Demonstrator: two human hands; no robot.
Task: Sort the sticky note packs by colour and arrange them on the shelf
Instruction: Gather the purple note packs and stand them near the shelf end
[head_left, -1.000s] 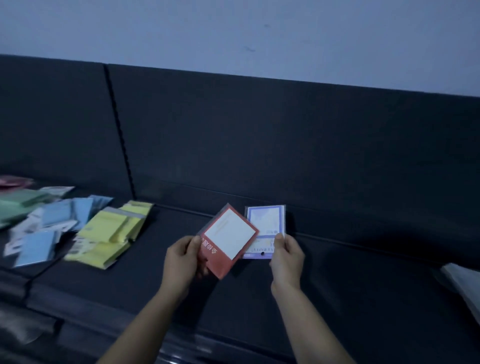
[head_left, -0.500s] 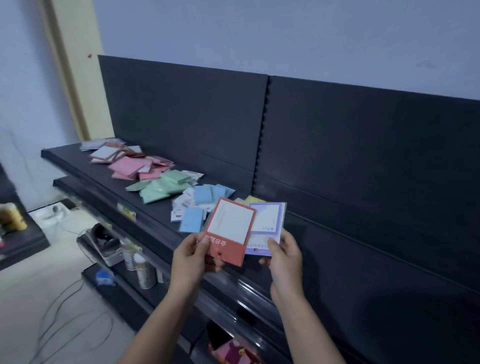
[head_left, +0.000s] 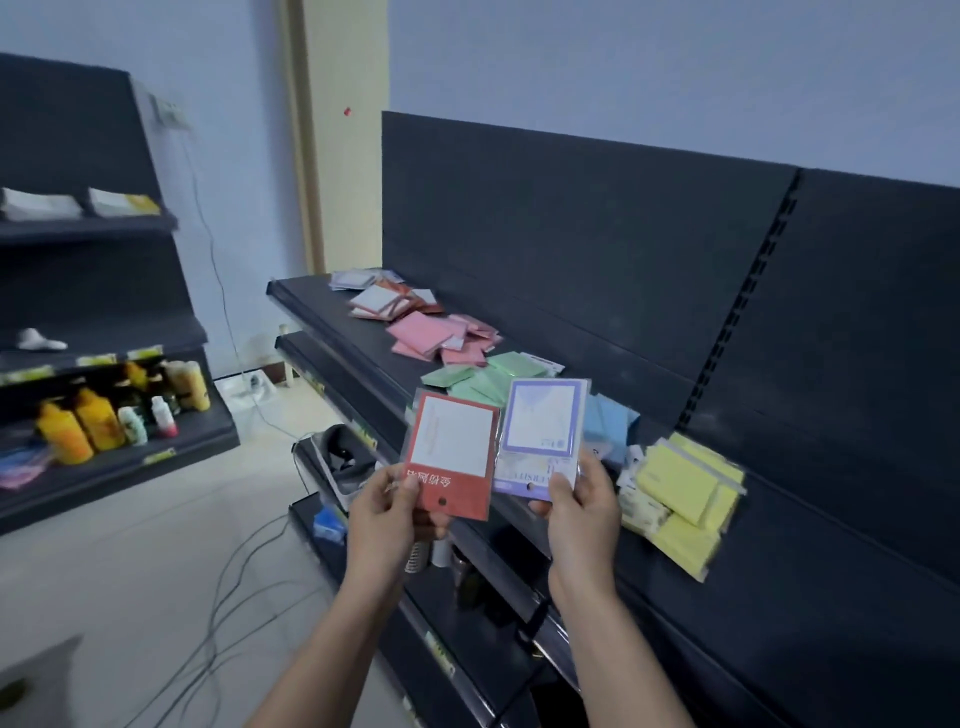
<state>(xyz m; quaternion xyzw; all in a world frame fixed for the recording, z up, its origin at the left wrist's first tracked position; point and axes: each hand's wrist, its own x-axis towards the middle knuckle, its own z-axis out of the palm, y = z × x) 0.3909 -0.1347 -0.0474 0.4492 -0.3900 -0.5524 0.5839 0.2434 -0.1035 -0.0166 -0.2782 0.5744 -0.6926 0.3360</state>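
Head view: nearest me, my left hand (head_left: 387, 512) pinches a red plastic-wrapped sticky note pack with a white window (head_left: 452, 457). My right hand (head_left: 582, 506) pinches a purple-bordered wrapped pack (head_left: 540, 436). Both packs are upright over the black metal shelf (head_left: 374, 358). Beyond them lie loose heaps: yellow packs (head_left: 685, 488), blue packs (head_left: 610, 423), green packs (head_left: 483, 379), pink packs (head_left: 436, 338), and farthest, red-edged packs (head_left: 384, 304). I judge the sorting mostly done; these two need placing and the heaps need tidying.
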